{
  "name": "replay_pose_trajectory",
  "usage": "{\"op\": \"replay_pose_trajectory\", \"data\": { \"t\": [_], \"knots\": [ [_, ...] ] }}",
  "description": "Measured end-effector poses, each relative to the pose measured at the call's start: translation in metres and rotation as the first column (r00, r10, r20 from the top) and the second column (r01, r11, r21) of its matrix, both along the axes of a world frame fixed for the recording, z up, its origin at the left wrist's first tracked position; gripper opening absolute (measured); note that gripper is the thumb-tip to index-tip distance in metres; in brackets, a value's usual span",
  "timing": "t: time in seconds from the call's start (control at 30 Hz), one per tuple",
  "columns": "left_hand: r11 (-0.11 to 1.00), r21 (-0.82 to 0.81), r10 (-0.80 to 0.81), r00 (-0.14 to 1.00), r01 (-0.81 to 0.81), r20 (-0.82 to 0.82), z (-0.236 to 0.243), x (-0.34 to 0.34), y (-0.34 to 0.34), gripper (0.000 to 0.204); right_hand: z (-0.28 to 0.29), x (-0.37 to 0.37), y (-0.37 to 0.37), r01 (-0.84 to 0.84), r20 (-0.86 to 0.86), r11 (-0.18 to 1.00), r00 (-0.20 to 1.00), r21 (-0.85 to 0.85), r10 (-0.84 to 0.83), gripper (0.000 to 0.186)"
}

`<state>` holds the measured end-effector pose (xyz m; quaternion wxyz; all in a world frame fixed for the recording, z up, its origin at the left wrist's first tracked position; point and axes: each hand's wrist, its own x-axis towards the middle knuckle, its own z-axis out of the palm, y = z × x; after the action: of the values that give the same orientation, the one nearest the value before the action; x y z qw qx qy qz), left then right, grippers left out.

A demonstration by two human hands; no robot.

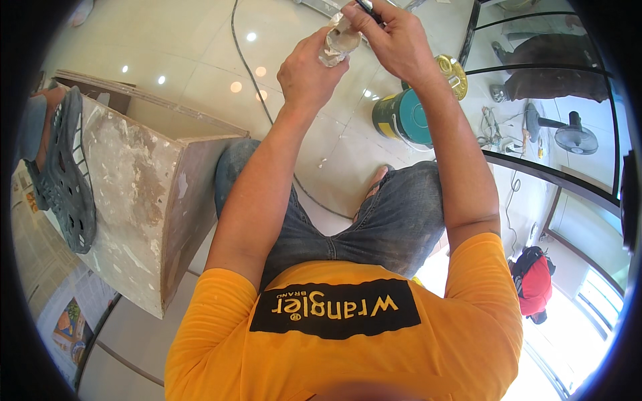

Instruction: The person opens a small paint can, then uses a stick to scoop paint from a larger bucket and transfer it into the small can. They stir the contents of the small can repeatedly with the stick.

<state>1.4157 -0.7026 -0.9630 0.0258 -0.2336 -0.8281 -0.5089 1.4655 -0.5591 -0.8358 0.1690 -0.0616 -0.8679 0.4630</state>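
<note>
Open floor (352, 100) between fingers (340, 69), bucket rim (402, 112)

A small, pale, crumpled piece (340, 43) with a glossy whitish rim and a beige-grey middle sits tilted in the left grip (310, 75), raised above the tiled floor. A slim dark object (370, 10) slants in the right grip (399, 41), just beside the pale piece, mostly hidden by the fingers.

Orange T-shirt (334, 357), black panel (334, 309), blue jeans (404, 210)
</note>
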Motion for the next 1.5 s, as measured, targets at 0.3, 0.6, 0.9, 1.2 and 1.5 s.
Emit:
{"op": "replay_pose_trajectory", "data": {
  "t": [0.3, 0.6, 0.9, 1.2, 1.5],
  "knots": [
    [1.000, -0.029, 0.000, 0.999, 0.001, 0.034, 0.001, 0.000, -0.002, 0.058, -0.001, 0.000, 0.005, 0.001, 0.089, 0.999, 0.996, 0.051, -0.006, 0.031],
    [1.000, -0.028, 0.011, 0.999, -0.010, 0.033, 0.000, -0.001, -0.002, 0.059, -0.003, 0.001, 0.008, -0.005, 0.149, 0.999, 0.989, 0.044, -0.002, 0.029],
    [1.000, -0.019, 0.013, 1.000, -0.012, 0.029, -0.001, -0.004, -0.002, 0.059, -0.001, 0.001, 0.011, 0.025, 0.094, 0.997, 0.995, 0.078, -0.033, 0.033],
    [0.999, -0.052, 0.013, 0.998, -0.010, 0.061, -0.004, -0.005, -0.002, 0.061, 0.022, 0.010, 0.018, 0.132, 0.000, 0.990, 0.991, 0.055, -0.132, 0.034],
    [0.999, -0.042, 0.013, 0.999, -0.011, 0.038, -0.003, -0.006, -0.002, 0.061, 0.049, 0.020, -0.001, 0.119, 0.251, 0.992, 0.962, -0.035, -0.106, 0.030]
  ]
}}
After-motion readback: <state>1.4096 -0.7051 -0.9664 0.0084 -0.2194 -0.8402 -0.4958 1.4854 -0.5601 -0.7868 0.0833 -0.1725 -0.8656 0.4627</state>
